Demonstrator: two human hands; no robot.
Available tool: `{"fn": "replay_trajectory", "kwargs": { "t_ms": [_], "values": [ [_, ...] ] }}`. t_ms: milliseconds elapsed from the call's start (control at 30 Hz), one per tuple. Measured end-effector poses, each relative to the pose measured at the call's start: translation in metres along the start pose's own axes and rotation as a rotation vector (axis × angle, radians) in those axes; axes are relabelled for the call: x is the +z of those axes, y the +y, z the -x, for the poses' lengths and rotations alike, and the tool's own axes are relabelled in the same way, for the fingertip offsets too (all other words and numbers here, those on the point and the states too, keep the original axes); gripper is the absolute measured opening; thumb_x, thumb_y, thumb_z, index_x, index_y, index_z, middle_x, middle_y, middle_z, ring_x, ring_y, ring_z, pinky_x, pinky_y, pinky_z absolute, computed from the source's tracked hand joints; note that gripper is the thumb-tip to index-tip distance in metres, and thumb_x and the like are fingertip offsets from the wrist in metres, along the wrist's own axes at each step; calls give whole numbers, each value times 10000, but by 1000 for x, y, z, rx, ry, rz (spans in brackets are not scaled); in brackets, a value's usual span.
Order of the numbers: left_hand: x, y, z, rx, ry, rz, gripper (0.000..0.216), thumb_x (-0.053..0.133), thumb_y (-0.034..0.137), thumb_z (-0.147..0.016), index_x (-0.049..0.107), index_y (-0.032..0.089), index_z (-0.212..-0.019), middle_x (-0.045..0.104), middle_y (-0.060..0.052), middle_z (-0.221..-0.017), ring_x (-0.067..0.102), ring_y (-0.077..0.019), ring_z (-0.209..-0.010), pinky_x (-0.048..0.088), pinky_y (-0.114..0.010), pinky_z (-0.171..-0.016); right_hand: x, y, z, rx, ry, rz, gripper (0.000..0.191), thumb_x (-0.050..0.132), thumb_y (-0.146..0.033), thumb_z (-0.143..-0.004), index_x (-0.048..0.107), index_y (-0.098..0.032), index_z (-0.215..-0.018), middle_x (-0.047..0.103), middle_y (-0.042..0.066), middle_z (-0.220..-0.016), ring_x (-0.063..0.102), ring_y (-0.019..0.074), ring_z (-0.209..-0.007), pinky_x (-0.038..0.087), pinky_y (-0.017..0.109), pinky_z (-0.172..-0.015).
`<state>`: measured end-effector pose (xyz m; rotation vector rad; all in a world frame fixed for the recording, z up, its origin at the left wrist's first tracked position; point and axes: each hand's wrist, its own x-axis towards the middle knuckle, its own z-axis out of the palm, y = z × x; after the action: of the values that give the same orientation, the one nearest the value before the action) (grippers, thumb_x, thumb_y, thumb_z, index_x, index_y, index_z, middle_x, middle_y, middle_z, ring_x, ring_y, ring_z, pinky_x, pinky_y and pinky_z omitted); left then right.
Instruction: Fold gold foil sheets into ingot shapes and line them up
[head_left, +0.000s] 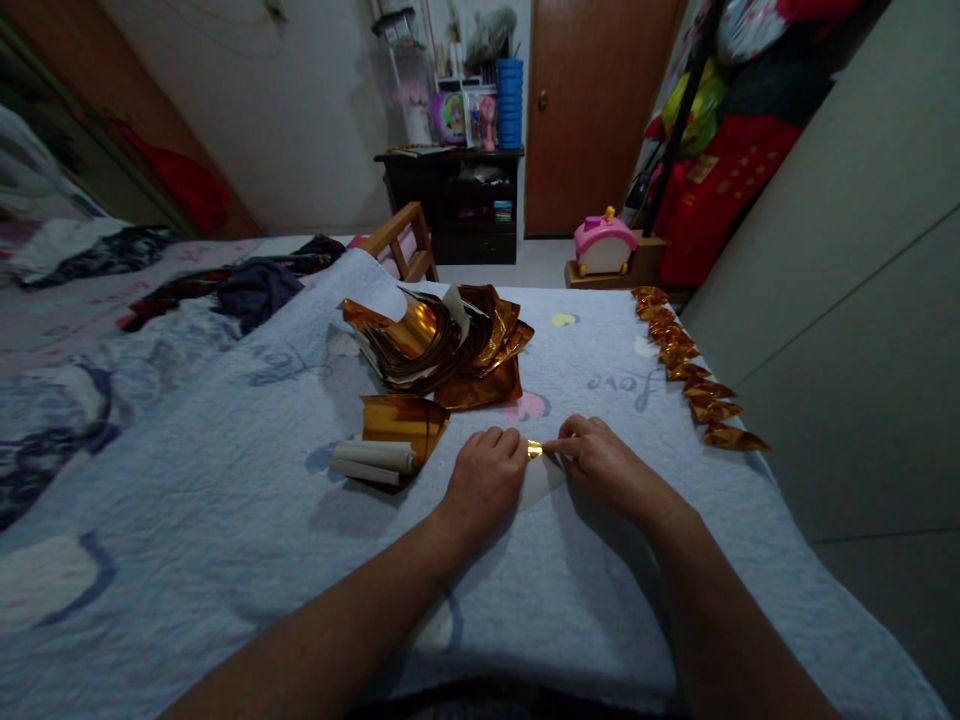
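My left hand [486,474] and my right hand [600,462] rest side by side on a pale blue bedspread [225,500], fingers curled. Between them they pinch a small piece of gold foil paper [534,449], most of it hidden under the hands; a pale paper edge shows beneath. Just left of my left hand lies a rolled sheet of gold paper [394,432] with its white back showing. Behind it sits a loose pile of gold foil sheets [446,345].
A row of several folded gold pieces [686,365] runs along the bed's right edge, next to a grey cabinet wall. Crumpled dark clothes [251,285] lie at the far left. A wooden chair [401,240], a dark shelf unit [461,200] and a pink toy [604,243] stand beyond the bed.
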<state>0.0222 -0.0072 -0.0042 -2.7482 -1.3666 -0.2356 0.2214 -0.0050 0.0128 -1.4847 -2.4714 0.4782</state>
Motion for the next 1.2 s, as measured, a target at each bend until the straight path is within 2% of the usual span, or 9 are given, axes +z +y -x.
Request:
{"fn": "replay_trajectory", "kwargs": {
  "t_ms": [333, 500, 633, 767, 967, 1200],
  "values": [
    [0, 0, 0, 5, 22, 7, 83, 586, 158, -945, 663, 163, -977, 663, -70, -962, 585, -263, -923, 492, -396, -783, 2, 4, 3, -19, 66, -5, 426, 490, 14, -821, 797, -253, -946, 639, 82, -888, 539, 210, -829, 409, 356, -817],
    [2, -2, 0, -22, 46, 60, 74, 602, 178, -950, 659, 177, -997, 658, -68, -978, 576, -249, -929, 486, -372, -780, 0, 1, -2, 45, 105, -32, 320, 514, -12, -837, 781, -182, -882, 662, 93, -877, 582, 218, -865, 432, 334, -820],
    [6, -5, 0, -64, 81, 132, 82, 596, 209, -967, 675, 192, -979, 654, -57, -956, 569, -229, -899, 477, -350, -776, 7, -2, -9, 119, 198, -76, 245, 531, -72, -907, 740, -148, -1011, 676, 96, -962, 595, 207, -936, 429, 308, -862],
    [10, -7, -1, -69, 119, 198, 124, 567, 205, -986, 690, 190, -991, 658, -54, -964, 571, -218, -909, 478, -340, -798, 17, -6, -15, 168, 175, -38, 242, 495, -174, -992, 698, -164, -862, 638, 81, -895, 563, 203, -876, 408, 308, -807],
    [12, -7, -2, -40, 136, 243, 95, 605, 219, -969, 694, 193, -983, 660, -52, -977, 569, -214, -914, 478, -335, -802, 24, -11, -18, 205, 199, 42, 89, 612, -227, -937, 654, -169, -883, 620, 77, -924, 542, 218, -889, 391, 321, -795],
    [7, -8, -3, -71, 117, 312, 122, 566, 182, -976, 688, 187, -974, 658, -60, -986, 571, -211, -925, 476, -333, -817, 26, -9, -18, 194, 204, 27, 67, 647, -174, -872, 627, -182, -809, 607, 63, -886, 525, 215, -866, 377, 320, -771]
  ]
}}
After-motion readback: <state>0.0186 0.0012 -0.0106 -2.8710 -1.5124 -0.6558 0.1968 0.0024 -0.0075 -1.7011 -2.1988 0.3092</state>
